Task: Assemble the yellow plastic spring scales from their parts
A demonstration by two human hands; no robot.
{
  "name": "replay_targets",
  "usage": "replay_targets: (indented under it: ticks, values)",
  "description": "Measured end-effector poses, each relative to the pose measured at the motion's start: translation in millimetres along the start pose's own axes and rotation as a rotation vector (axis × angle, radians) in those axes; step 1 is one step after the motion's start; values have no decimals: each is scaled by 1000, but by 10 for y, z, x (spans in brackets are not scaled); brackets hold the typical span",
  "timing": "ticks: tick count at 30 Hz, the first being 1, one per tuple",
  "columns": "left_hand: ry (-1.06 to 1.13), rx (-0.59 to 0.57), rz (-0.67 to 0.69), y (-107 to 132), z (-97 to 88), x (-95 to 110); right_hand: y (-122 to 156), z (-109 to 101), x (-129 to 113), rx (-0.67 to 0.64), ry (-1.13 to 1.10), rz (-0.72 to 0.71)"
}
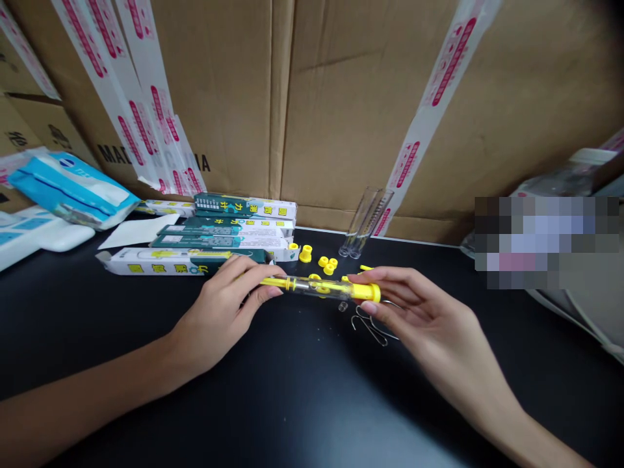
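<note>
Head view, left to right. Upper left of the frame: a soft blue-and-white packet (73,188) lies against a flat white box (34,237), with a white paper sheet (139,231) beside them. Left of centre: a pile of long green-and-white cartons (234,224), all closed, contents hidden. The left hand (219,309) sits low over the matte black surface (292,396), its fingers (253,296) closed on the yellow rod end of a clear tube (319,287). The tube is held level at centre frame, just above the surface. Inside it: yellow parts and a small metal piece. Behind it: loose round yellow caps (305,253) and two empty tubes (365,221) leaning on the cardboard wall (341,97). Just below it: bent wire hooks (373,325). The right hand (424,315) grips the tube's yellow-capped end with closed fingers (385,279).
</note>
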State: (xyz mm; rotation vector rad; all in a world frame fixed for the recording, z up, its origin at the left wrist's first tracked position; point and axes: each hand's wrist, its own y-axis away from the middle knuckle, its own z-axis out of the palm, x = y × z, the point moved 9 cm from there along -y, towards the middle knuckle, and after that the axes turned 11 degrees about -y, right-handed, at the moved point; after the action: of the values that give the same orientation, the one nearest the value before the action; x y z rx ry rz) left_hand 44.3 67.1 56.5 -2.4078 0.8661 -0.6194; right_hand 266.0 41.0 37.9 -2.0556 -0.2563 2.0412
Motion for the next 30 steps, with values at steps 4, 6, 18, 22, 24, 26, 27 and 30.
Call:
replay_targets:
  ticks: [4, 6, 18, 22, 24, 26, 27, 30]
  values:
    - [-20, -4, 3, 9, -1, 25, 21, 9, 20, -7, 12, 27]
    - [-22, -10, 17, 18, 0, 55, 47, 34, 29, -24, 26, 32]
    - [17, -3, 31, 15, -15, 64, 54, 68, 50, -42, 1, 77]
    - [-7, 26, 55, 20, -42, 85, 42, 33, 25, -15, 10, 68]
    - [-20, 33, 65, 24, -51, 96, 31, 0, 10, 17, 15, 60]
    - [-41, 32, 79, 28, -54, 114, 22, -22, 21, 41, 3, 83]
    - [-56, 32, 91, 29, -57, 127, 20, -28, 41, 48, -9, 108]
    - [-111, 53, 136, 30, -82, 177, 20, -39, 108, 66, -57, 179]
